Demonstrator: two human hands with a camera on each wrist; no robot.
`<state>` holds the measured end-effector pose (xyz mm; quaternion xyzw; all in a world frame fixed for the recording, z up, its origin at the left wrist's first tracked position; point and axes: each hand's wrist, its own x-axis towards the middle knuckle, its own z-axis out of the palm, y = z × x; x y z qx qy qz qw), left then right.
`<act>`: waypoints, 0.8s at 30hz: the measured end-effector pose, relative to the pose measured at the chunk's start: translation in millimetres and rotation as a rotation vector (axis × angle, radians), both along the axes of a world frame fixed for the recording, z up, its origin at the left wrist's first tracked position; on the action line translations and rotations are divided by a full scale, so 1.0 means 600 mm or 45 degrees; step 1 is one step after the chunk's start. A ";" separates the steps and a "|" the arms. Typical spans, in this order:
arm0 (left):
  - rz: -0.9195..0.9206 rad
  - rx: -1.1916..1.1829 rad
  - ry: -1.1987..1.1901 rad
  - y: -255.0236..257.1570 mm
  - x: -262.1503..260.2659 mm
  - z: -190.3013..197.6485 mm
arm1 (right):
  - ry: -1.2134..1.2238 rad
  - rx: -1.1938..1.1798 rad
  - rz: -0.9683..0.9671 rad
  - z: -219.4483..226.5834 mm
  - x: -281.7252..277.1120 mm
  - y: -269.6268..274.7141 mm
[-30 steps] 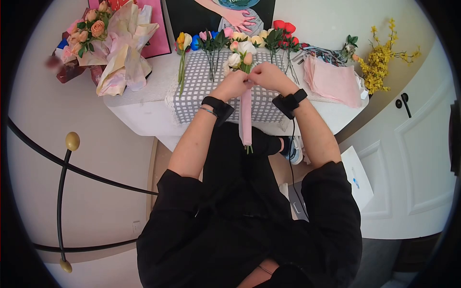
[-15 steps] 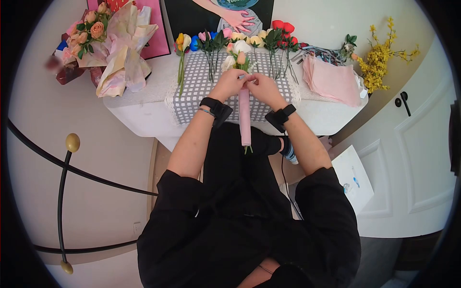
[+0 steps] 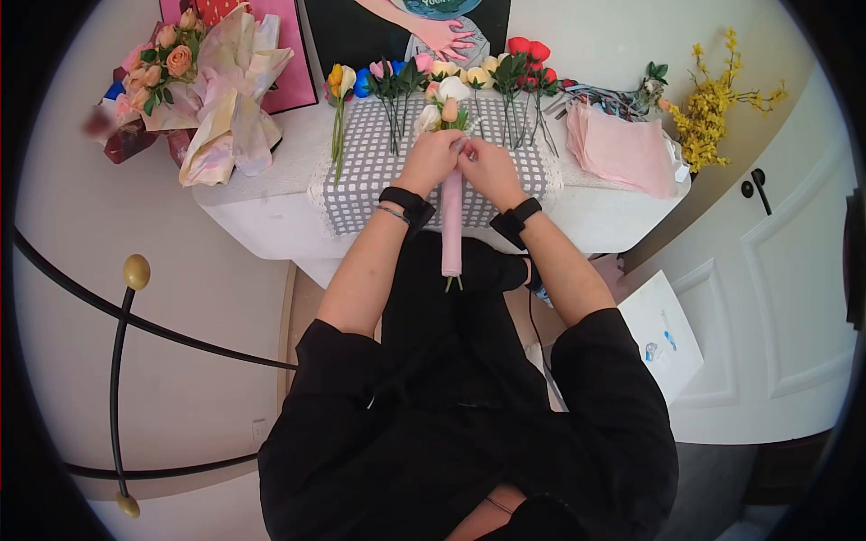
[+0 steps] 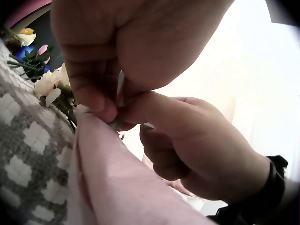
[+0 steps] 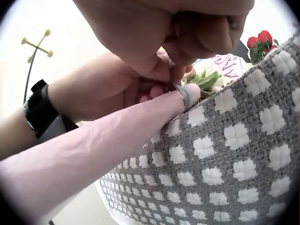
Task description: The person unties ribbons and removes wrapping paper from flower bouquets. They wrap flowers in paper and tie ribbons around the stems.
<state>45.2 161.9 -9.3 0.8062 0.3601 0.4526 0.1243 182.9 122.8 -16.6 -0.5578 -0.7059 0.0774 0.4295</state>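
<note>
A small bouquet with a peach tulip [image 3: 450,110] and white blooms leans at the front edge of the table, its stems rolled in pink wrapping paper [image 3: 452,225]. Bare green stem ends [image 3: 453,284] poke out below the paper. Around the paper's neck, in the right wrist view, runs a thin grey ribbon [image 5: 186,97]. My left hand [image 3: 430,162] and right hand [image 3: 492,171] meet just below the blooms, fingertips close together. Each pinches a part of the ribbon at the neck. The left wrist view shows both thumbs bent inward there, partly hiding the ribbon.
A grey-and-white checked cloth [image 3: 370,194] covers the table's middle. Along the back lie loose flowers, including red roses [image 3: 529,50] and yellow tulips [image 3: 337,77]. Pink paper sheets [image 3: 618,149] lie on the right, yellow blossom sprays [image 3: 708,122] beyond. A paper-wrapped bouquet [image 3: 230,108] lies left.
My right hand has dropped lower and come in closer to the left, its elbow drawn inward. The wrapped bouquet's lower end has shifted slightly left.
</note>
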 end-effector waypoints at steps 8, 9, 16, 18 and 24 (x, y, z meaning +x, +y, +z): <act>0.042 -0.011 -0.013 -0.006 -0.002 0.004 | 0.390 -0.129 0.114 -0.011 0.000 0.010; 0.032 -0.146 0.020 -0.006 -0.002 0.009 | 0.389 -0.129 0.113 -0.014 0.001 0.015; -0.177 -0.816 -0.184 -0.011 -0.019 0.012 | 0.965 -0.408 0.187 -0.004 0.013 0.008; -0.218 -0.794 -0.192 0.014 -0.024 -0.015 | 1.018 -0.412 0.206 -0.014 0.014 0.016; -0.251 -0.752 -0.195 0.006 -0.025 -0.014 | 0.950 -0.241 0.142 -0.038 0.013 0.031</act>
